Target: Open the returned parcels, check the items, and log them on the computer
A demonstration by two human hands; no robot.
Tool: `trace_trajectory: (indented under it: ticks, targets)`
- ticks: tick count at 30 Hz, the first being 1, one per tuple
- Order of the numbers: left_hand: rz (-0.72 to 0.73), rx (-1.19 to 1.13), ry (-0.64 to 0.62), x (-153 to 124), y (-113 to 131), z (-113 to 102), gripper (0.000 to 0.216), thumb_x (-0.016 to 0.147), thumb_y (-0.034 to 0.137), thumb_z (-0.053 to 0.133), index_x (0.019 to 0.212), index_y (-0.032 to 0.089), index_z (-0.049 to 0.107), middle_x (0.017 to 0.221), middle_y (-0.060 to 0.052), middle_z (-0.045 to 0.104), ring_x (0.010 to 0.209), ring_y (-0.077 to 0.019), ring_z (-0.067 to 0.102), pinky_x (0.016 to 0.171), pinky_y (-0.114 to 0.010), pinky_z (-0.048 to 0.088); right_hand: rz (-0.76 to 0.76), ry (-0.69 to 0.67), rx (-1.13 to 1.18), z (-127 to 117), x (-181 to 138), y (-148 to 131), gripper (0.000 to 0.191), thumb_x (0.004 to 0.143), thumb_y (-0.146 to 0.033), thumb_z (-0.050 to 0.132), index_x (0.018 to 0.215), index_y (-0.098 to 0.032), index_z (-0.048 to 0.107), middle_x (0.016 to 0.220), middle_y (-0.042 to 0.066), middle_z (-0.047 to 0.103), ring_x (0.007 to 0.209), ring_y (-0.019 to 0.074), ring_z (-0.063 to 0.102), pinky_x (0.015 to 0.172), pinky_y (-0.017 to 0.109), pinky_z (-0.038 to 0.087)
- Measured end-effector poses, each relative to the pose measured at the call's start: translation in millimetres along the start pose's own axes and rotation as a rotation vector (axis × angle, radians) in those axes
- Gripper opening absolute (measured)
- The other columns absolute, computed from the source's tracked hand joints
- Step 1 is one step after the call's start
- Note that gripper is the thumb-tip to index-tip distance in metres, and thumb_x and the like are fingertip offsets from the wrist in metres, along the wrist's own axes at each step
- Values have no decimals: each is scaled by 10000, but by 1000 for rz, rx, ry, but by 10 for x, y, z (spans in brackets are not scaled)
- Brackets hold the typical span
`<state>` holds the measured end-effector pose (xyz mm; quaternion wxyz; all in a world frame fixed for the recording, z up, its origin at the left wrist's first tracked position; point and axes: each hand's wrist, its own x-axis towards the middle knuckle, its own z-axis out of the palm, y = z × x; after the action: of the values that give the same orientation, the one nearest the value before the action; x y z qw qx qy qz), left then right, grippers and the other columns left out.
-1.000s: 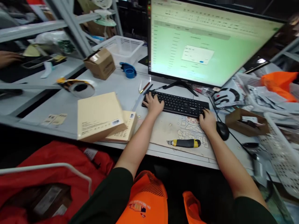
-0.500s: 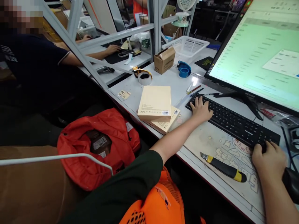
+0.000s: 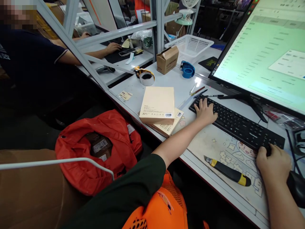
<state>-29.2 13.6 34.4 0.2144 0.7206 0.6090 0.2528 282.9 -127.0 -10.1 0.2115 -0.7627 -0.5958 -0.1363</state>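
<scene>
My left hand (image 3: pixel 205 113) lies over the left end of a black keyboard (image 3: pixel 240 124), its fingers spread on the keys. At the keyboard's right end rests my right hand (image 3: pixel 274 163), open, with the thumb apart and the other fingers partly hidden. Just right of that wrist is a black mouse (image 3: pixel 296 187), not held. In front of the keyboard, a black and yellow utility knife (image 3: pixel 227 171) with its blade showing lies on a printed desk mat (image 3: pixel 202 143). Two cream boxes (image 3: pixel 158 101) are stacked left of my left forearm.
A monitor (image 3: pixel 267 57) stands behind the keyboard. Farther back are a tape dispenser (image 3: pixel 145 78), a blue tape dispenser (image 3: pixel 187 70), a brown carton (image 3: pixel 167 60) and a white basket (image 3: pixel 190 47). A red bag (image 3: pixel 78 165) sits below the desk edge. A co-worker's arm (image 3: pixel 95 55) is beyond the metal frame.
Both hands stay on the keyboard with hardly any movement. The camera view has shifted very slightly.
</scene>
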Motion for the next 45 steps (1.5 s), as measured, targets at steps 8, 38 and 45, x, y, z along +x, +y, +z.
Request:
trace_trajectory:
  ticks: [8,38,45]
  targets:
    - [12,1,-10,28,-24,22,576,973,450,552,1498,212,542,1783,-136,187,1668,-374,78,1323,-694,122,47,-19,2,41,41,3,799,961,-601,350,1429,-25,644,1501,291,578,1446,443,501,1198,593,419]
    - [45,27,-23,29,-14,75,552,971,423,571,1473,193,566,1777,-156,192,1663,-391,85,1320,-714,102,125,-138,-58,167,92,66,771,1019,-678,251,1549,-210,558,1646,244,396,1565,434,291,1222,743,225]
    - [36,31,-15,23,-22,52,563,970,415,584,1488,194,559,1777,-158,189,1666,-382,85,1328,-693,97,26,27,26,195,80,69,739,975,-609,352,1451,-117,630,1497,277,541,1457,445,419,1164,755,292]
